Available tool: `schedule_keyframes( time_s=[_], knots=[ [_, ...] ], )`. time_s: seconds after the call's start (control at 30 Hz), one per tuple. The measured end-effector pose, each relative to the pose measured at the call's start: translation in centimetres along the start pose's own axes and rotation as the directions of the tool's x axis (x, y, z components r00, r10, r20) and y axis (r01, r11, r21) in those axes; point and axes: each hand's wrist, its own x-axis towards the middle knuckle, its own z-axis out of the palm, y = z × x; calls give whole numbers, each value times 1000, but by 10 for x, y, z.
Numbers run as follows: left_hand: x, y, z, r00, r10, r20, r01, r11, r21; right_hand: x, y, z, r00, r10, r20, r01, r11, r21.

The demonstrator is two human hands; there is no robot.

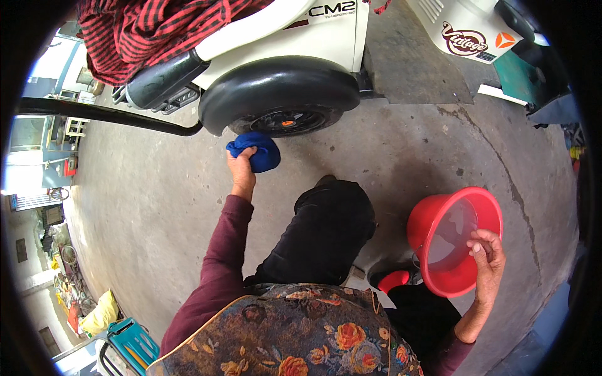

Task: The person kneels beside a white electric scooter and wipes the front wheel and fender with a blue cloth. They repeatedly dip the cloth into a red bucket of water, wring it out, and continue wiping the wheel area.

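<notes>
My left hand (242, 164) is closed on a bunched blue cloth (259, 151), held just below the black fender (282, 82) of a white vehicle (277, 47). The wheel (291, 123) under that fender has a dark rim with an orange mark at its hub. On my right, a red plastic bucket (421, 225) stands on the floor with cloudy water (451, 235) in it. My right hand (489, 251) is over the bucket's near right rim, its fingers loosely curled and apart, with nothing in them.
A red-and-black checked cloth (155, 33) lies over the vehicle at the upper left, above a black bar (108, 113). A second white vehicle (470, 28) stands at the upper right. A teal plastic item (134, 345) is at the lower left. Cracks run through the concrete floor (517, 197).
</notes>
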Motion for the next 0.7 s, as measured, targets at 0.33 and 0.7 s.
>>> schedule_keyframes(
  time_s=[0.33,0.7],
  knots=[
    [-1,-7,7,947,207,248,-309,804,508,5,-2,5,1000,27,10,-27,999,-34],
    [43,-79,23,806,136,576,-517,-312,797,10,5,-1,997,74,-10,-75,995,-67]
  ],
)
